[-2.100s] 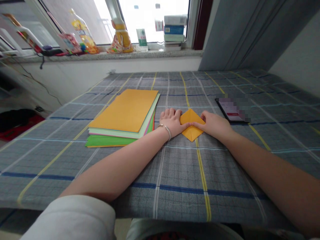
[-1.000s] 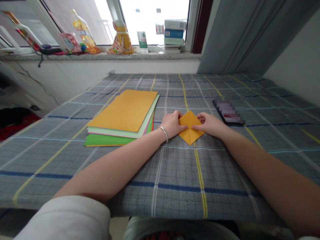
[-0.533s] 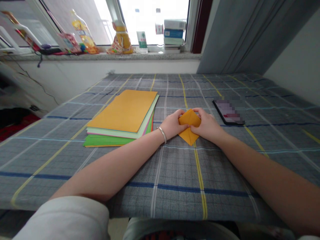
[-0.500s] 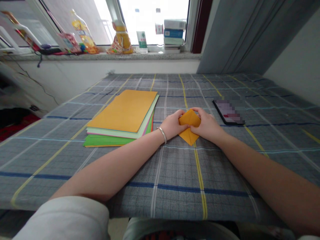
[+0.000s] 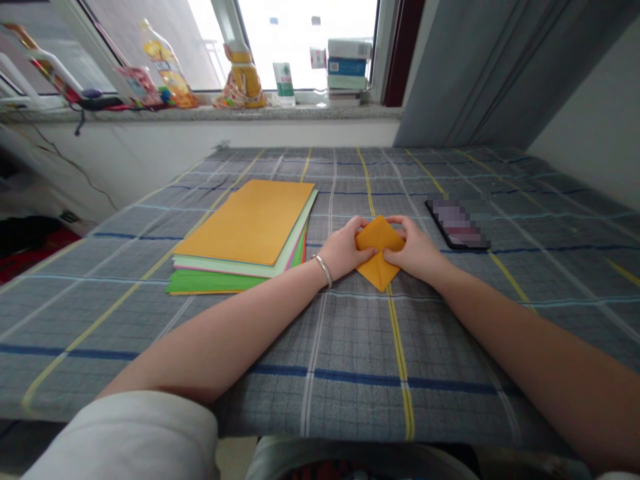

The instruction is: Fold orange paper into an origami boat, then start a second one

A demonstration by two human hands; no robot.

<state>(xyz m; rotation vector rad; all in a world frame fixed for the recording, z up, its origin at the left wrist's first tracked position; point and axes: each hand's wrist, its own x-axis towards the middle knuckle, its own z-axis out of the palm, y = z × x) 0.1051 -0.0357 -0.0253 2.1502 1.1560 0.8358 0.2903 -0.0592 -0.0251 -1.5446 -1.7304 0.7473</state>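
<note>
Folded orange paper sits as a diamond-shaped packet on the plaid-covered bench, held between the left hand and right hand, whose curved fingers press in on its side corners while its lower tip stays uncovered. Just beyond the left hand, the stack of coloured paper sheets lies flat and unfolded, so only this one piece shows folds so far.

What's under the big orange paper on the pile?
Under the orange sheet, edges of a pale green sheet and a green sheet stick out. Their middles are covered.
</note>
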